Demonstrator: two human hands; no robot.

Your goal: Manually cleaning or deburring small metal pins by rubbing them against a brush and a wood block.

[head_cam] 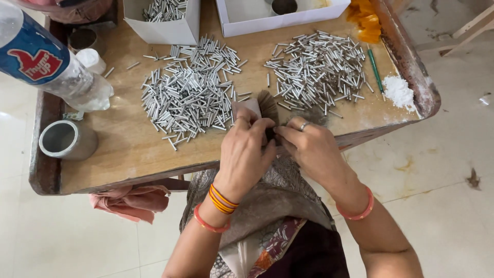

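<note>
- Table point(128, 154): a worn wooden top with a raised rim, carrying everything here; its far edge runs off the top of the view.
- White tray point(288, 20), top centre: only the near wall and a strip of floor show, with a dark round thing inside that is cut off and hard to name.
- Bottle point(51, 64), top left: clear plastic with a blue label, lying tilted, its base out of view.
- White box point(164, 25): open top, packed with short metal tubes (only the near half is in view).
- Left pile point(190, 98) and right pile point(319, 69): loose silvery tubes spread on the wood, well apart, the brown tuft between them.
- Metal cup point(67, 139), near left corner: open mouth up, and nothing can be made out inside it.
- Pink cloth point(131, 202): hanging under the near edge, partly hidden by the table.
- Left hand point(242, 154) and right hand point(309, 146): at the near edge, fingertips meeting, both pinched shut on a tuft point(267, 105) of brown bristles that fans out above them; its lower end is hidden in the fingers.
- White powder point(399, 92): a small heap by the right rim, a green stick point(375, 69) just beside it.
- White cap point(90, 59): beside the bottle.
</note>
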